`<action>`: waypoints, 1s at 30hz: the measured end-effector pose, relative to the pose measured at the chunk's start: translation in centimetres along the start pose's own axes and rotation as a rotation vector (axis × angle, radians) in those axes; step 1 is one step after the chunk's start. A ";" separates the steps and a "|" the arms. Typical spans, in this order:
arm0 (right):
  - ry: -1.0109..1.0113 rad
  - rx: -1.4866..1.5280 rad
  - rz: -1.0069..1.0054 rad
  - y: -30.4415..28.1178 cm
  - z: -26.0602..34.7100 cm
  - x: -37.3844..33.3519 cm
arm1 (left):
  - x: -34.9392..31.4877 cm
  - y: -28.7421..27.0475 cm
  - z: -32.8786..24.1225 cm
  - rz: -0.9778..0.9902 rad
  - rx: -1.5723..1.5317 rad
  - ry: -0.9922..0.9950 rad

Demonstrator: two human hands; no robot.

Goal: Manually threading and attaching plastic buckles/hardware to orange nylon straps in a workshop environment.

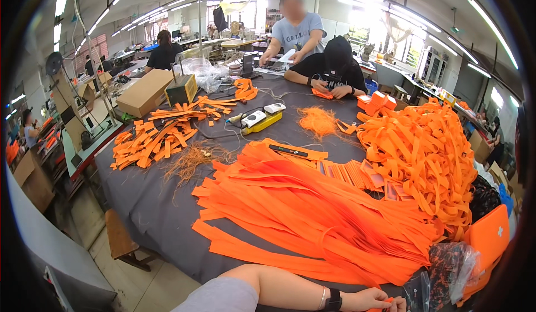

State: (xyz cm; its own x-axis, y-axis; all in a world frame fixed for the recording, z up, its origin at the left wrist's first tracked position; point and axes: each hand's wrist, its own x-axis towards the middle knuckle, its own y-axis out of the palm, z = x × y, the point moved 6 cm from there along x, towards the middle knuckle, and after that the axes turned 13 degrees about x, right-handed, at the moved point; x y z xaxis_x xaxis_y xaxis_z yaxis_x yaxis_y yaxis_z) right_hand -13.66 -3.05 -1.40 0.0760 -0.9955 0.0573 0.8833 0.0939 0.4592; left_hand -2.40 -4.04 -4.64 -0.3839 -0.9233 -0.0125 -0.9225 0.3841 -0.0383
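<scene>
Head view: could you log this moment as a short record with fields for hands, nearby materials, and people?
Left hand: fingers closed on a small orange piece
Right hand: at the same piece, partly cut off by the frame; grip unclear
Nearest pile: long flat orange strips on a dark grey tabletop
Right side: heap of tangled orange straps
Mid-table: yellow-and-white power strip
Across table: seated co-worker in black; standing person in light blue
</scene>
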 end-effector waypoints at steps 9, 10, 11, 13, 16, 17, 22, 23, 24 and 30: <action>-0.028 -0.055 0.035 -0.8 -0.3 0.2 | -0.5 -0.4 -0.7 0.007 0.066 0.052; -0.022 -0.045 0.032 -0.8 -0.3 0.2 | -0.5 -0.4 -0.8 0.008 0.069 0.050; -0.012 -0.039 0.029 -0.9 -0.4 0.2 | -0.5 -0.5 -0.8 0.010 0.072 0.047; 0.003 -0.030 0.017 -1.0 -0.4 0.1 | -0.5 -0.5 -0.8 0.014 0.070 0.044; 0.000 -0.007 0.036 -0.4 -0.1 0.0 | -0.5 -0.4 -0.7 0.032 0.029 0.052; -0.001 -0.008 0.036 -0.3 0.0 0.0 | -0.5 -0.3 -0.6 0.040 0.009 0.056; -0.001 -0.035 0.040 -0.7 -0.2 0.1 | -0.4 -0.2 -0.7 0.032 0.007 0.050; -0.004 -0.031 0.045 -0.8 -0.2 0.1 | -0.4 -0.3 -0.7 0.027 0.017 0.048; -0.003 -0.030 0.049 -0.9 -0.3 0.1 | -0.4 -0.1 -0.5 0.037 -0.015 0.047; 0.007 -0.047 0.042 -0.2 0.2 -0.1 | 0.0 0.4 0.5 0.054 -0.113 0.053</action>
State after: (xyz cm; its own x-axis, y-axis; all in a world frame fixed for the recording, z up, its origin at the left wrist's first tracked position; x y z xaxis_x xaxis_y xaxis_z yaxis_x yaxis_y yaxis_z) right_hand -13.90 -2.93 -1.33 0.1170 -0.9907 0.0690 0.8998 0.1352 0.4148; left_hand -2.76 -3.93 -5.18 -0.4317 -0.9011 0.0419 -0.8981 0.4336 0.0735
